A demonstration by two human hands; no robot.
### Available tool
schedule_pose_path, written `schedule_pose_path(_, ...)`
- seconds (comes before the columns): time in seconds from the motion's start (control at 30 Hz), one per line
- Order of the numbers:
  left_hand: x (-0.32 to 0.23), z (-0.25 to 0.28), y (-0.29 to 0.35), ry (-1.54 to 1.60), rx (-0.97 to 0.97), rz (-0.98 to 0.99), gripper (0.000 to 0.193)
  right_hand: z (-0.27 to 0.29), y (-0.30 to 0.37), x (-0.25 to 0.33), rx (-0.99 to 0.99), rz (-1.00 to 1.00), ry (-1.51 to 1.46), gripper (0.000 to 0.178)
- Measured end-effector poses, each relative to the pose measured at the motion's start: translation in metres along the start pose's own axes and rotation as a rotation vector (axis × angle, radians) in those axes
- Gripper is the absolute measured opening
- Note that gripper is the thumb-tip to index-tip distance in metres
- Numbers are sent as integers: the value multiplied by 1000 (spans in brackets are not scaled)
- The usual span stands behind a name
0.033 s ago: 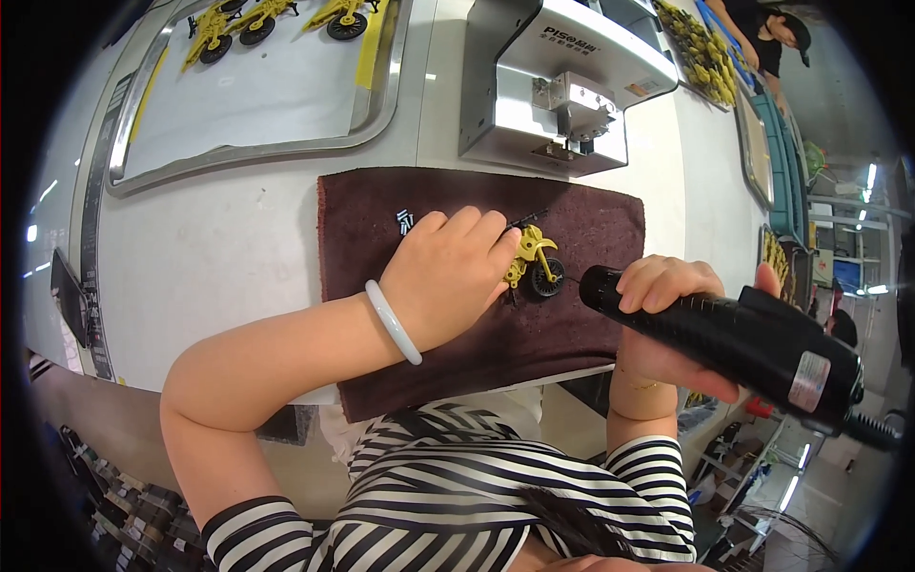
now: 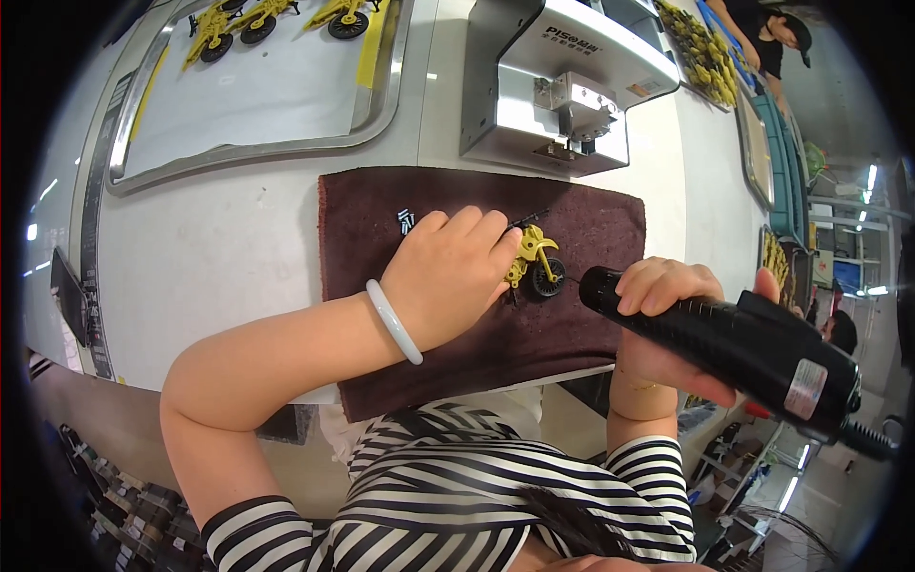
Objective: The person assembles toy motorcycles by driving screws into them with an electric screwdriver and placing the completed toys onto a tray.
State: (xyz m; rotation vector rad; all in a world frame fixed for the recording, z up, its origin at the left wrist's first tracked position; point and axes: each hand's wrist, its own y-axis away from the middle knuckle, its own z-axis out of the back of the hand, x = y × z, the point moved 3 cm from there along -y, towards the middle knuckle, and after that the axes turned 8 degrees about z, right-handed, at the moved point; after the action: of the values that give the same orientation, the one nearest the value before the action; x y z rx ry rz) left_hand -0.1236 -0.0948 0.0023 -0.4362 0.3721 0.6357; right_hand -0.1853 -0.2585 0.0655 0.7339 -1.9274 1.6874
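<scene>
My left hand is closed over a small yellow toy motorcycle and holds it on a dark brown cloth. Its front wheel and fork stick out to the right of my fingers; the rear part is hidden beneath the hand. My right hand grips a black electric screwdriver, tilted, with its nose toward the front wheel. A thin dark bit seems to reach from the nose to near the wheel; whether it touches cannot be made out. Several small silvery screws lie on the cloth by my left knuckles.
A metal tray with several yellow toy motorcycles stands at the far left. Behind the cloth sits a grey screw-feeding machine. Yellow parts fill a tray at the far right, near another person and teal bins.
The rear end of the electric screwdriver has dipped very slightly. My left hand and the toy motorcycle have stayed in place.
</scene>
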Motion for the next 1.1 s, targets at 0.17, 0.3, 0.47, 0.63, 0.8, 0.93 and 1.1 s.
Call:
schedule_pose_path(0.17,-1,3,-3,96,-66,2,42,-7,-3,5,-25,6,17,91)
schedule_pose_path(0.3,-11,17,0,374,-78,-57,41,-21,-8,23,-149,119,-45,94)
schedule_pose_path(0.47,-17,10,4,501,78,-34,26,-30,-10,34,-116,203,-117,89)
schedule_pose_path(0.63,-20,11,7,551,16,-98,16,-32,-12,36,-128,213,-141,87)
schedule_pose_path(0.8,-22,12,9,483,-51,-150,16,-32,-10,37,-135,202,-133,86)
schedule_pose_path(0.93,-23,14,13,460,-102,-170,16,-32,-9,37,-149,212,-150,86)
schedule_pose_path(1.1,-24,19,6,328,-100,-70,33,-27,-9,34,-153,212,-114,91)
